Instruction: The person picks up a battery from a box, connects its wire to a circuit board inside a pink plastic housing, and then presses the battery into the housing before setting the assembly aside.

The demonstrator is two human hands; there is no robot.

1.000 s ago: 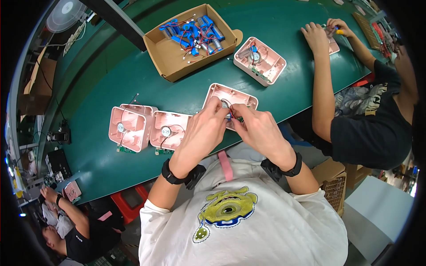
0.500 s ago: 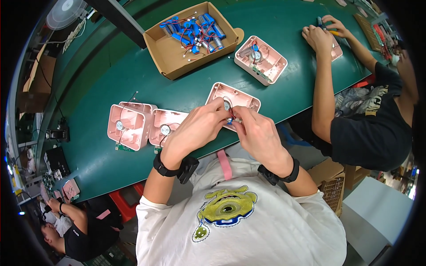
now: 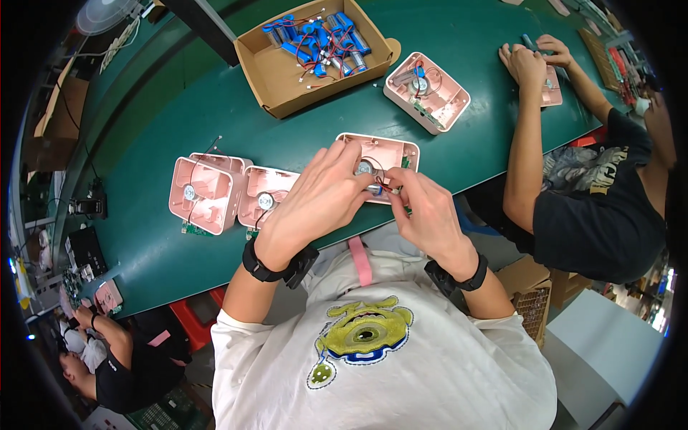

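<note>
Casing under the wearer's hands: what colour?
The casing is pale pink, seen best in the head view.

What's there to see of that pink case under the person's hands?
The pink case looks like plastic, with rounded corners and a pale rim, lying open side up on the green table. Inside are a round silvery disc, a blue-and-silver cylinder, thin wires and, at its right side, a green circuit board. The left hand hides its left part; the right hand is at the wires by its near edge. Whether either touches the case is unclear.
</note>
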